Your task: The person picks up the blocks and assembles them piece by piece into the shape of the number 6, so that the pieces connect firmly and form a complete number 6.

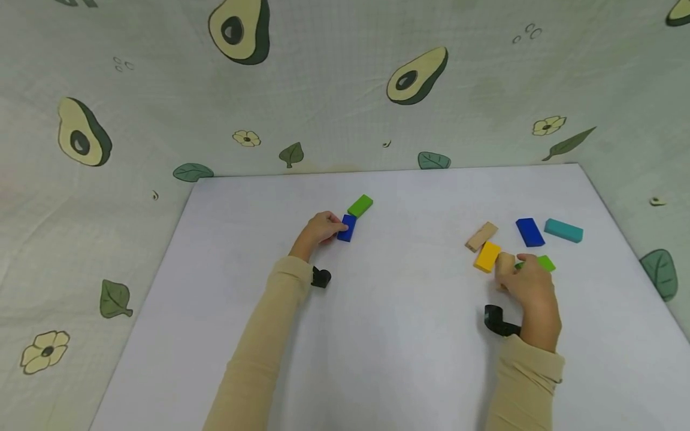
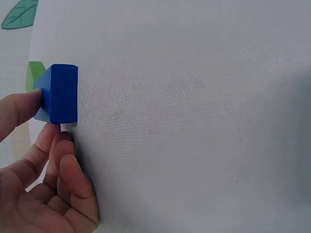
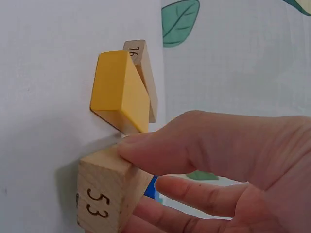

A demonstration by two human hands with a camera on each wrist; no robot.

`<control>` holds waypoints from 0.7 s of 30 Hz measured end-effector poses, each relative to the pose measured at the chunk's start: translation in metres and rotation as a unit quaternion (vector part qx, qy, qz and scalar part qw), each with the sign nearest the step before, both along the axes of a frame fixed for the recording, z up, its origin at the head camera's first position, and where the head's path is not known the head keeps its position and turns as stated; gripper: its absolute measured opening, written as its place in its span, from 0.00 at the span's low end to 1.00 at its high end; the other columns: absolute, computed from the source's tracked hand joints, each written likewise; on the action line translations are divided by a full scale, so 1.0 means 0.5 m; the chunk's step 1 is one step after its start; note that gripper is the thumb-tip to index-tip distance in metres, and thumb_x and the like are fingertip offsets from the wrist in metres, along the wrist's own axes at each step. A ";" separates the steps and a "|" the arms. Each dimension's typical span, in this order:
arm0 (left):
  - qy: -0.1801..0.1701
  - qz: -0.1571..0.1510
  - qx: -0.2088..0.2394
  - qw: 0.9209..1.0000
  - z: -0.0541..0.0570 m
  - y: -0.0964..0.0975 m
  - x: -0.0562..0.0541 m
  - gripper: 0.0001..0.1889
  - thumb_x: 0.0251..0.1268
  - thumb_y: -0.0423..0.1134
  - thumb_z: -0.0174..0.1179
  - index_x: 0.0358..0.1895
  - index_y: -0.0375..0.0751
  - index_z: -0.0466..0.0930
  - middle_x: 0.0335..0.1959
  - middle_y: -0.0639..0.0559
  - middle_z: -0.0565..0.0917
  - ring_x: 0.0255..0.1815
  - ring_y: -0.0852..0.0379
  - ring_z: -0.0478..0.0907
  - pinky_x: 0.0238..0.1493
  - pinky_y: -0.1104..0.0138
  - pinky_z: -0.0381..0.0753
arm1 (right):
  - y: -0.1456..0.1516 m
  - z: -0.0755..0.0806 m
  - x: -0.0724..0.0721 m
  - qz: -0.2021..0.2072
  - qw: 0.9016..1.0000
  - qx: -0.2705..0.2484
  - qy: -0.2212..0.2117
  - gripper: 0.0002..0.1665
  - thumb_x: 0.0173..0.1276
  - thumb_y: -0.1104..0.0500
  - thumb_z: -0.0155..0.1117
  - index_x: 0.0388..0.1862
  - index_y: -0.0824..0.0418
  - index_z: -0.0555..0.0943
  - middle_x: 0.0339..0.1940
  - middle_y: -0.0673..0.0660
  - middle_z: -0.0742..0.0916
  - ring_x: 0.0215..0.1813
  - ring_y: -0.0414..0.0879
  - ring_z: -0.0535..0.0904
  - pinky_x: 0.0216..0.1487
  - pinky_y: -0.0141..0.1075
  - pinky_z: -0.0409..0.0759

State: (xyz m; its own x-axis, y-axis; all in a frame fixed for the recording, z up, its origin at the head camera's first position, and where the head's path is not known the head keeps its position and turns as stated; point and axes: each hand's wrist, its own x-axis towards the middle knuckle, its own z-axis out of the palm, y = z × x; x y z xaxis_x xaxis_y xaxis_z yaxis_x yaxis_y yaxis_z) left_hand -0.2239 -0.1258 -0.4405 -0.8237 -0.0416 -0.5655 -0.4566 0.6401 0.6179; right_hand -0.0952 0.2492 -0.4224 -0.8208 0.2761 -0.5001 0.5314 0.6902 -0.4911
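My left hand (image 1: 322, 227) pinches a blue block (image 1: 347, 228) between thumb and forefinger; the other fingers (image 2: 77, 179) are curled below it in the left wrist view. A light green block (image 1: 360, 205) lies at the blue block's far end. On the right side of the table, my right hand (image 1: 532, 287) grips a plain wooden block (image 3: 99, 191) marked 53, thumb on one side and fingers on the other. Just left of that block lies a yellow block (image 1: 487, 257). Another green block (image 1: 546, 263) is partly hidden behind the right hand.
Beyond the yellow block lies another plain wooden block (image 1: 481, 236). A second blue block (image 1: 530, 232) and a teal block (image 1: 563, 230) lie farther right. The white table (image 1: 399, 335) ends at the back against a cloth (image 1: 334, 84) printed with avocados and leaves.
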 end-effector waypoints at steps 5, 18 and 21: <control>-0.001 -0.005 0.001 1.000 0.005 -0.001 0.003 0.16 0.60 0.46 0.60 0.46 0.42 0.73 0.32 0.52 0.72 0.30 0.58 0.68 0.31 0.70 0.68 | -0.013 0.010 -0.005 0.016 1.000 -0.004 0.025 0.44 0.62 0.57 0.54 0.69 0.77 0.48 0.55 0.76 0.70 0.48 0.64 0.69 0.49 0.55 0.72; -0.004 -0.003 -0.002 1.000 0.001 0.001 -0.002 0.15 0.61 0.46 0.60 0.45 0.42 0.72 0.30 0.51 0.72 0.28 0.58 0.67 0.30 0.70 0.67 | -0.120 0.011 -0.032 0.087 0.989 -0.035 0.116 0.35 0.60 0.59 0.56 0.64 0.76 0.63 0.46 0.70 0.75 0.45 0.58 0.71 0.42 0.45 0.72; -0.005 -0.002 0.000 1.000 0.002 -0.001 -0.001 0.15 0.61 0.46 0.60 0.45 0.41 0.72 0.30 0.51 0.72 0.28 0.58 0.67 0.30 0.70 0.67 | -0.148 0.005 -0.037 0.101 0.987 -0.054 0.117 0.34 0.61 0.59 0.58 0.64 0.74 0.64 0.46 0.69 0.76 0.44 0.58 0.71 0.43 0.44 0.73</control>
State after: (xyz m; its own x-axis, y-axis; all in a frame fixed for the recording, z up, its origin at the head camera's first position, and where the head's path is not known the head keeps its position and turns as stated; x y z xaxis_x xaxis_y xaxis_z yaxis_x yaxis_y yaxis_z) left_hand -0.2245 -0.1262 -0.4397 -0.8178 -0.0387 -0.5742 -0.4611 0.6411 0.6135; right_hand -0.1138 0.1753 -0.4198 -0.9501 0.0517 -0.3075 0.2522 0.7076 -0.6601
